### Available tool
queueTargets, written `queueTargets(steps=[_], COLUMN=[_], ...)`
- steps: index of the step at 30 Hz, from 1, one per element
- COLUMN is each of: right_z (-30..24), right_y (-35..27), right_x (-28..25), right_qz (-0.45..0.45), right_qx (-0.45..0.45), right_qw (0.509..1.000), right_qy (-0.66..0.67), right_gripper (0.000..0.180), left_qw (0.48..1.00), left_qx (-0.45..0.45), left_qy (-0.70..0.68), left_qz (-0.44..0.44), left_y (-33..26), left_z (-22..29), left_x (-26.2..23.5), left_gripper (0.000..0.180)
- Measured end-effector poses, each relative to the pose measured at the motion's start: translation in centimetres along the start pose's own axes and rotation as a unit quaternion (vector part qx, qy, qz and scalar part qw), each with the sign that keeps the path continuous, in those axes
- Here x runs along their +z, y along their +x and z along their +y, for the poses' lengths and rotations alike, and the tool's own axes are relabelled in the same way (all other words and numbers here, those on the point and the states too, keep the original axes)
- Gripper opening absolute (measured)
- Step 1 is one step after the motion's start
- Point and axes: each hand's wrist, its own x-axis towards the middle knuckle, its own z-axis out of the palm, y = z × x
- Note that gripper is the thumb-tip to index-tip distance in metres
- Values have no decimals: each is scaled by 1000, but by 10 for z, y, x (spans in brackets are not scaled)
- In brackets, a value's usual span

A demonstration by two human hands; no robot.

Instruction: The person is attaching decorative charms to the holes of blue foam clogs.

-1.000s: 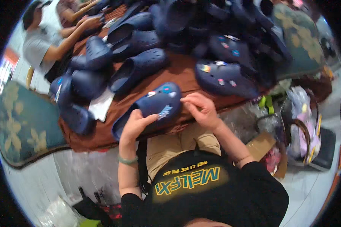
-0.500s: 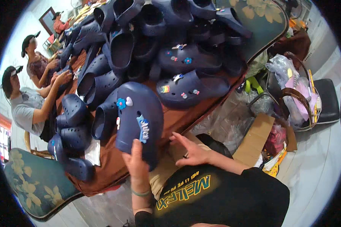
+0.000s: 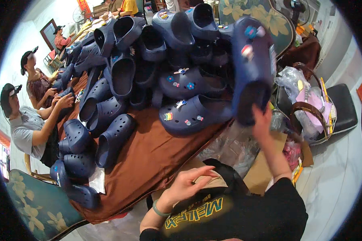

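Observation:
My right hand (image 3: 262,124) grips a navy blue clog (image 3: 251,76) by its heel end and holds it up over the table's right edge. Blue flower, white and red charms dot its upper. Close to my body, my left hand (image 3: 191,182) holds nothing, with its fingers stretched out and apart. Just left of the raised clog, two decorated clogs lie on the table: a nearer one (image 3: 195,116) with rainbow and candy charms, and another (image 3: 191,82) with blue flowers behind it.
Many navy clogs (image 3: 122,74) are heaped along the brown-covered table (image 3: 149,160). Plain clogs (image 3: 114,138) lie at its left. Two co-workers (image 3: 26,122) (image 3: 40,80) handle clogs on the left side. To the right stand a basket (image 3: 315,106) on a black stool and a cardboard box (image 3: 265,168).
The clog has passed from my left hand to my right and moved right and away from me. My left hand, now without it, has drawn back toward my body.

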Motion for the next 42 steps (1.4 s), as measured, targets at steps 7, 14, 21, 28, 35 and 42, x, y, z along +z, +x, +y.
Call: queueTargets(steps=[7,14,21,28,35,42], right_z=[-7,34,68,79,107,85], right_y=[233,309,297,298,320,274], right_x=[9,62,70,83,66,44], right_qz=[-65,-73,-45,-83,33,127], right_qx=[-40,-43,-93,-178,-185,-219], right_qw=[997,995,957,903,835,842], right_qy=[-22,-61,-271,-381,-517,-476], right_gripper=[47,40,47,46,65,62], left_qw=[969,937,909,908,785,801], left_qx=[-160,-198,-205,-177,17,-232], left_qy=[-34,-35,-97,45,285,329], left_qz=[187,287,350,378,550,443], left_y=[-32,-79,-102,-102,-82,-64], left_z=[-34,-49,-60,-36,-18,-39], left_x=[-17,-16,3,-45,-150,-243], left_gripper=[34,33,32,22,24,42])
